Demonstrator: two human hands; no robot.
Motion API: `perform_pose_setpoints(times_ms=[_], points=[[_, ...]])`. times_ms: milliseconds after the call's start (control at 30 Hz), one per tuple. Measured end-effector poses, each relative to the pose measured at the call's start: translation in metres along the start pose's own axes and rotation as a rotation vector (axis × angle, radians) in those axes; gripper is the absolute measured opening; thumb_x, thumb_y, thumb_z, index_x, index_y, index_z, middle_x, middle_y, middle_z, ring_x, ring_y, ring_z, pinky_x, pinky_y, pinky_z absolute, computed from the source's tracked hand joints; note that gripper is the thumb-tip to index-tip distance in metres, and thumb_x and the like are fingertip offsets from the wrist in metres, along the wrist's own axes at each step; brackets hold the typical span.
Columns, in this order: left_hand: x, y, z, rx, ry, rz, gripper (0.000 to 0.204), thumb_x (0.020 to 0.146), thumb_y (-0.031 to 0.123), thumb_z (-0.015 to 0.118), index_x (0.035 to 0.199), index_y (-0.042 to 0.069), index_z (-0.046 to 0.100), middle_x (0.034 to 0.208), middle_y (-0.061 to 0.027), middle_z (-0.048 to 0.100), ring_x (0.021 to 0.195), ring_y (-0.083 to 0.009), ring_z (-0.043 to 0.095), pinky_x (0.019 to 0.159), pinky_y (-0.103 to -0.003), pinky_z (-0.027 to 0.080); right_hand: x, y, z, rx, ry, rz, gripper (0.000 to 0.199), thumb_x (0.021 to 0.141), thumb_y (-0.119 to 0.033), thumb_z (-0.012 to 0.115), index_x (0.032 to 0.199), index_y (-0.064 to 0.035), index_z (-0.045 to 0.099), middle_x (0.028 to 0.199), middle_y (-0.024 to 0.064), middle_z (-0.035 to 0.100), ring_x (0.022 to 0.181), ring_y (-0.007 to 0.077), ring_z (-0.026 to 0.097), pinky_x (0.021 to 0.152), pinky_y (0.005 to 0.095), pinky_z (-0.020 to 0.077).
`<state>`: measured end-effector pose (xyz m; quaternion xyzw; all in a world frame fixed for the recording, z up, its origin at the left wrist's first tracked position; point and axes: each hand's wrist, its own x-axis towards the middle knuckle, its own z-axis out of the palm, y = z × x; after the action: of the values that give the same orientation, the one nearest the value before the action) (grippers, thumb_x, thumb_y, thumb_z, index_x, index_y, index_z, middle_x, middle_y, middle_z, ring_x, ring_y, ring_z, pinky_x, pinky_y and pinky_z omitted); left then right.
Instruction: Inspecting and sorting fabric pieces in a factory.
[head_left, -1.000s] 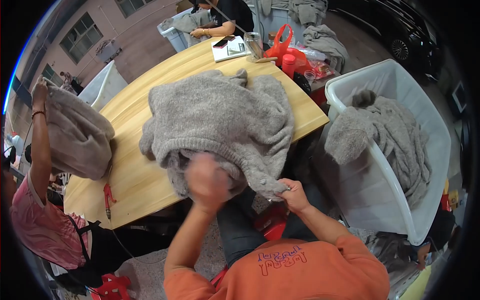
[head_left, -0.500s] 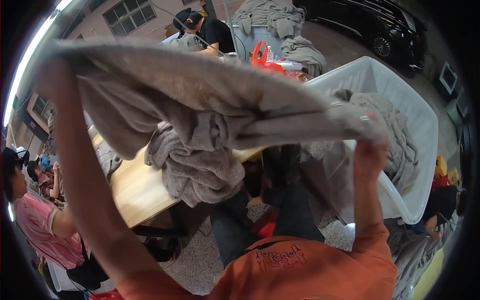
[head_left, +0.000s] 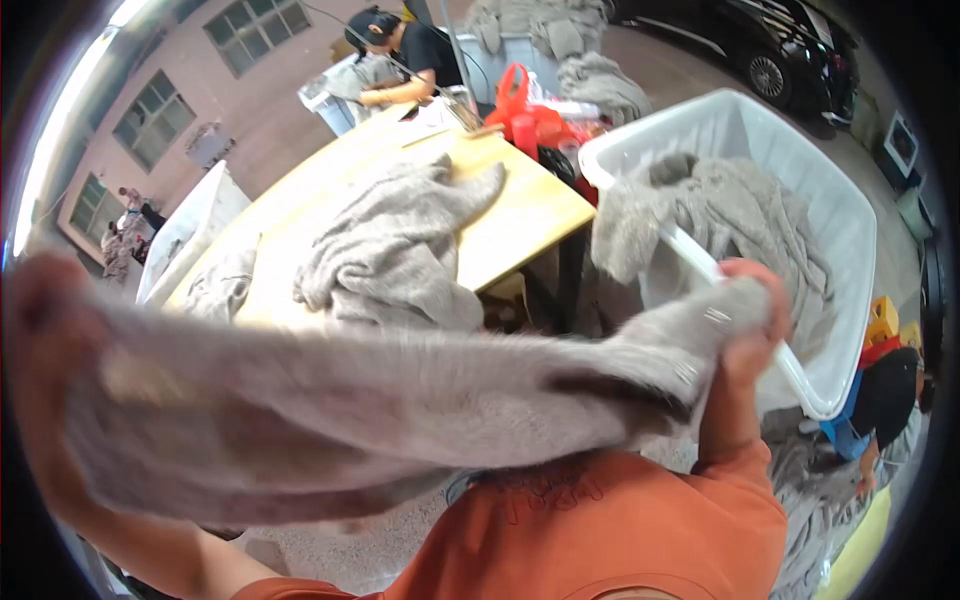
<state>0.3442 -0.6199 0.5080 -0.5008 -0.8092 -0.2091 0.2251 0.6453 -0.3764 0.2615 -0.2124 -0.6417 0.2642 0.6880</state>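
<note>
A grey fleecy cloth (head_left: 400, 410), blurred by motion, stretches across in front of my orange shirt. My left hand (head_left: 60, 310) has hold of its left end at the far left; the fingers there are smeared. At the other end, my right hand (head_left: 755, 310) is closed around the cloth beside the rim of the white bin (head_left: 850, 290). Whether the cloth is a garment or a towel, I cannot tell. Beyond it, a crumpled pile of the same grey fabric (head_left: 390, 245) lies on the wooden table (head_left: 525, 220).
More grey fabric (head_left: 770, 220) fills the white bin, with a piece draped over its near left rim. A red plastic bag (head_left: 515, 95) stands at the table's far corner. A co-worker (head_left: 425, 60) bends over a tub at the back. Another person (head_left: 885, 400) crouches at the right.
Both hands have come down with the cloth, my left hand also outward to the left. The cloth has swung from above the table to in front of my body, uncovering the tabletop.
</note>
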Motion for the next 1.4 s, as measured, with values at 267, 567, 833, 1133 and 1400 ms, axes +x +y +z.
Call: perform_pose_setpoints(times_ms=[267,567,833,1133,1400], points=[[-0.097,-0.054,0.394,-0.963,-0.789,-0.483,0.011,0.070,0.008,0.062,0.064,0.001,0.058,0.059,0.0051,0.051,0.055,-0.0039,0.043,0.048,-0.021,0.034,-0.191,0.203,0.032,0.206,-0.614,1.154,0.012,0.068,0.000,0.055,0.076,0.0006,0.063,0.071,0.0017,0.060,0.066,0.0074,0.052,0.061,0.0219,0.0422],[-0.208,-0.047,0.582,-1.116,-0.976,-0.530,0.022,0.071,0.016,0.065,0.082,-0.002,0.059,0.063,0.0000,0.055,0.057,-0.0099,0.050,0.054,-0.024,0.040,-0.218,0.246,0.049,-0.755,-1.318,-0.031,0.051,0.068,-0.013,0.059,0.113,0.0015,0.042,0.104,0.0159,0.054,0.091,0.0326,0.055,0.077,0.0397,0.0428],[-0.232,-0.107,0.564,-0.691,-0.617,-0.032,0.047,0.061,0.024,0.072,0.098,-0.001,0.057,0.080,-0.0137,0.060,0.075,-0.0242,0.057,0.070,-0.032,0.045,-0.244,0.295,0.121,-0.613,-1.524,0.567,0.037,0.068,-0.012,0.061,0.103,-0.0056,0.049,0.089,0.0146,0.057,0.084,0.0323,0.056,0.070,0.0401,0.0448],[-0.233,-0.090,0.628,-0.705,-0.699,-0.784,0.018,0.075,0.014,0.060,0.079,-0.003,0.059,0.056,-0.0087,0.054,0.056,-0.0195,0.053,0.058,-0.029,0.043,-0.253,0.294,0.147,-0.181,-1.357,0.391,0.034,0.069,-0.007,0.061,0.101,-0.0055,0.049,0.084,0.0144,0.056,0.077,0.0327,0.056,0.064,0.0398,0.0449],[-0.187,-0.052,0.596,-0.941,-0.399,-0.490,0.007,0.073,0.002,0.058,0.079,-0.001,0.060,0.070,-0.0002,0.056,0.062,-0.0052,0.047,0.054,-0.021,0.039,-0.236,0.265,0.155,0.116,-1.302,0.333,0.025,0.070,-0.002,0.057,0.093,-0.0045,0.050,0.076,0.0132,0.054,0.066,0.0327,0.055,0.054,0.0396,0.0429]])
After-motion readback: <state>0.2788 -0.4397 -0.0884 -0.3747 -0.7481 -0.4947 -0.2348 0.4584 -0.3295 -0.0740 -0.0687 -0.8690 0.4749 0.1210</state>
